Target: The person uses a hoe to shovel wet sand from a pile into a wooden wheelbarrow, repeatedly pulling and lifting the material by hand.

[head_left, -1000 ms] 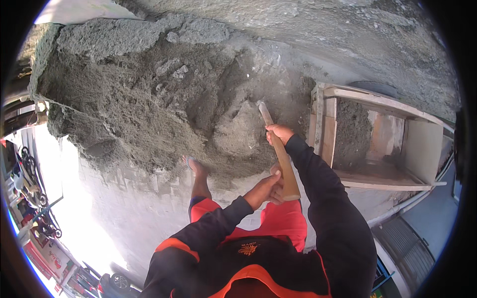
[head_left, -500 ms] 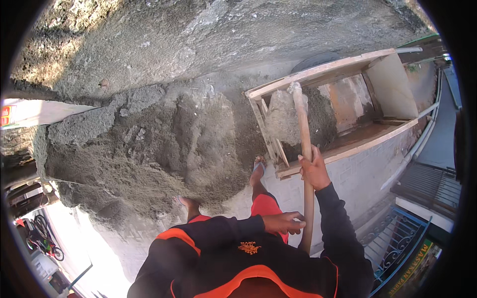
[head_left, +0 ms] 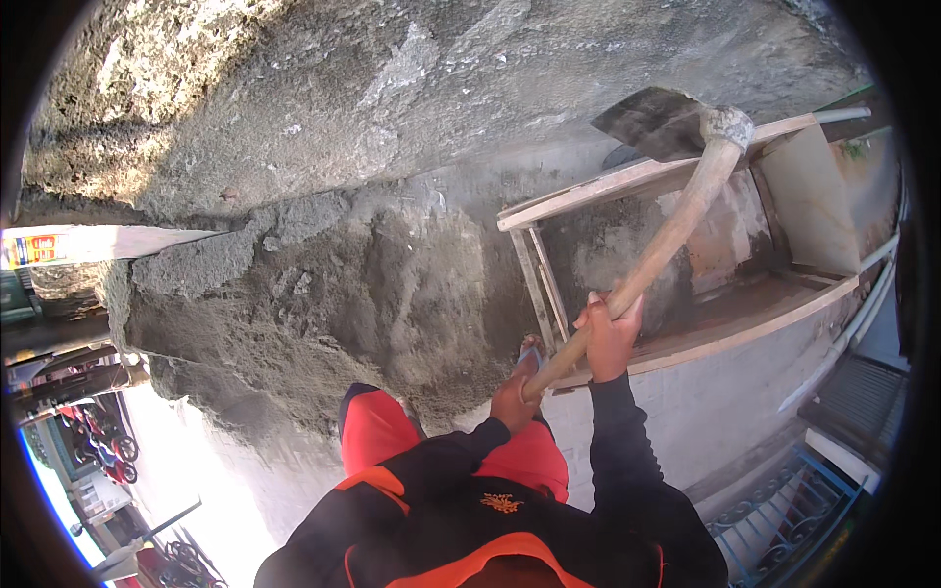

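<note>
A hoe (head_left: 676, 225) with a long wooden handle slants up to the right, its dark metal blade raised above a wooden mixing box. My right hand (head_left: 613, 338) is closed round the middle of the handle. Lower down, near its end, my left hand (head_left: 512, 404) grips it too. The blade hangs over the far rim of the wooden box (head_left: 676, 361), apart from the grey mortar (head_left: 613, 250) in the box's left part. Left of the box lies a large heap of wet grey mortar (head_left: 294, 314), close to my feet.
A rough grey wall (head_left: 392, 88) runs along the far side. Pipes (head_left: 877, 284) and a blue metal gate (head_left: 784, 519) stand at the right. Parked motorcycles (head_left: 103, 441) show at the far left, beyond sunlit pavement (head_left: 196, 470).
The hoe has swung up out of the box, its blade now in the air. My left hand, loose beside the handle before, has closed on it. My right hand stays on the handle.
</note>
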{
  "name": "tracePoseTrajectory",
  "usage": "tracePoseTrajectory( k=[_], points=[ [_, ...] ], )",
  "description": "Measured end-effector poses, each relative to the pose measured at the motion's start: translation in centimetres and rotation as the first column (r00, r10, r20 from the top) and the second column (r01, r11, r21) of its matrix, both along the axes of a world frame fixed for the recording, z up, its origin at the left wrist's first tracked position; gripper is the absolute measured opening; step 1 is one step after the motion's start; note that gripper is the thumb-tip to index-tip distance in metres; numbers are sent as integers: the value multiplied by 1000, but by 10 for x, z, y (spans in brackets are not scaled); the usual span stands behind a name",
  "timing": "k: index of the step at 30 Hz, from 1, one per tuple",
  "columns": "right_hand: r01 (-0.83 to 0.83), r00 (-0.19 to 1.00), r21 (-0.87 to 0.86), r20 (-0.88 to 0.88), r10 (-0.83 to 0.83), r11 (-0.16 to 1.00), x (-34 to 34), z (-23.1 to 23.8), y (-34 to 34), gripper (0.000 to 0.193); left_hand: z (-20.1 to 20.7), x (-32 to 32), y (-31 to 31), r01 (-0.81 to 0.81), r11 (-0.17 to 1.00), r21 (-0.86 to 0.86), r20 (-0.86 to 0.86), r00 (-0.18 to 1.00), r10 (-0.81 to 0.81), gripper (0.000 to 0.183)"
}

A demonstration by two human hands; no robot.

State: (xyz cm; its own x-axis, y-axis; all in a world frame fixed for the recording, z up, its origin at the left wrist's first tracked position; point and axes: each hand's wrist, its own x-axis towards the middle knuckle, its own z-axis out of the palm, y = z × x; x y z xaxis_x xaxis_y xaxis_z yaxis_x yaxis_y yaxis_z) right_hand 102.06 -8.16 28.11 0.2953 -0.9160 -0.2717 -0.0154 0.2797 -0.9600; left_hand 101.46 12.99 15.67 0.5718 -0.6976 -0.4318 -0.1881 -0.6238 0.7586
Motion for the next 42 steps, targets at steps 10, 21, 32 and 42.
tracePoseTrajectory(
  k=[10,21,32,42],
  points=[
    [-276,961,474,168,222,836,176,-87,103,32,93,144,136,-87,924,373,-37,993,109,33],
    [138,990,624,-103,-94,769,342,-355,87,29,-138,372,102,167,942,292,-136,982,-132,32],
    [510,796,-156,-287,-533,846,356,-552,-81,31,-366,458,-108,453,890,-45,-281,849,-447,26],
    [231,708,110,-701,-89,967,392,-555,-69,49,-379,470,-110,372,927,54,-497,815,-298,18]
  ],
)
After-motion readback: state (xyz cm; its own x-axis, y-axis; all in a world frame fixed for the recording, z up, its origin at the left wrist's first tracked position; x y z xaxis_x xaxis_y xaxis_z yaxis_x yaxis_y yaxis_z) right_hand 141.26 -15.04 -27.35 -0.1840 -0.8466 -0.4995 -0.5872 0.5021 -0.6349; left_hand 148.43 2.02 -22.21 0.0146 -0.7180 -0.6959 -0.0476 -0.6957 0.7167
